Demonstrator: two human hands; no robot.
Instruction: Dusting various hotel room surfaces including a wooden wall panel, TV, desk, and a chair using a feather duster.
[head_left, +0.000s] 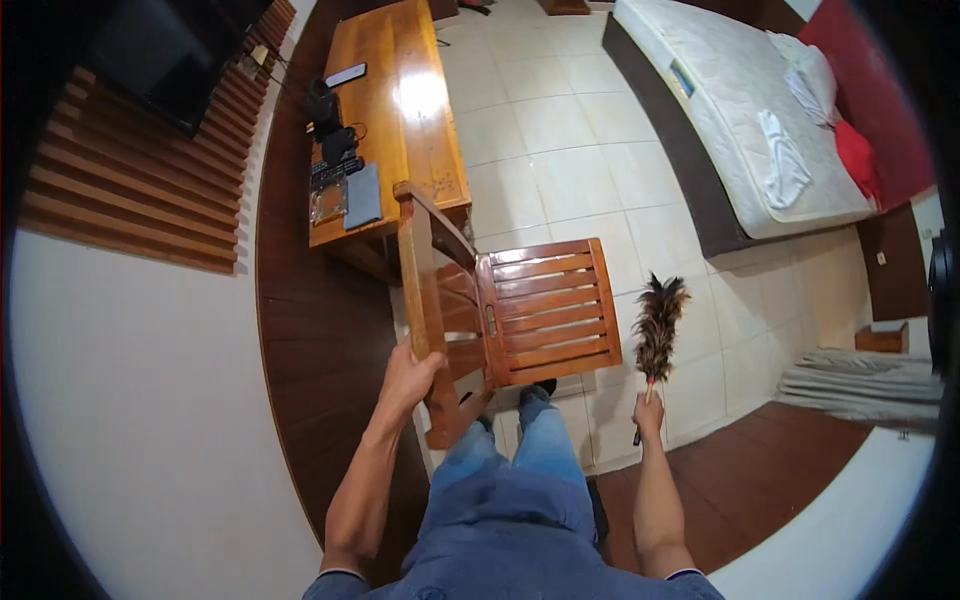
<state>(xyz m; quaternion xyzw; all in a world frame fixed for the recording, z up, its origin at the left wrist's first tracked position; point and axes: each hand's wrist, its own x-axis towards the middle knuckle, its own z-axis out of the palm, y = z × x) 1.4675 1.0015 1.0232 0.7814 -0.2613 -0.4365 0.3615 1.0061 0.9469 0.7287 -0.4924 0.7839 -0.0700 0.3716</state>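
Observation:
My left hand (411, 379) grips the top of the backrest of a varnished wooden chair (551, 311), its fingers wrapped over the rail. The slatted seat faces away to the right of the backrest, in front of my legs. In my right hand (649, 415) is the handle of a feather duster (660, 326); its dark brown feathers point away from me, over the tiled floor and to the right of the seat. The duster and the chair are apart.
Beyond the chair stands a wooden desk (390, 112) with a phone (346, 74), a keyboard (335, 171), a grey folded item (363, 196) and black gear. A bed with a bare white mattress (712, 127) is at upper right. A dark television (165, 56) hangs at upper left.

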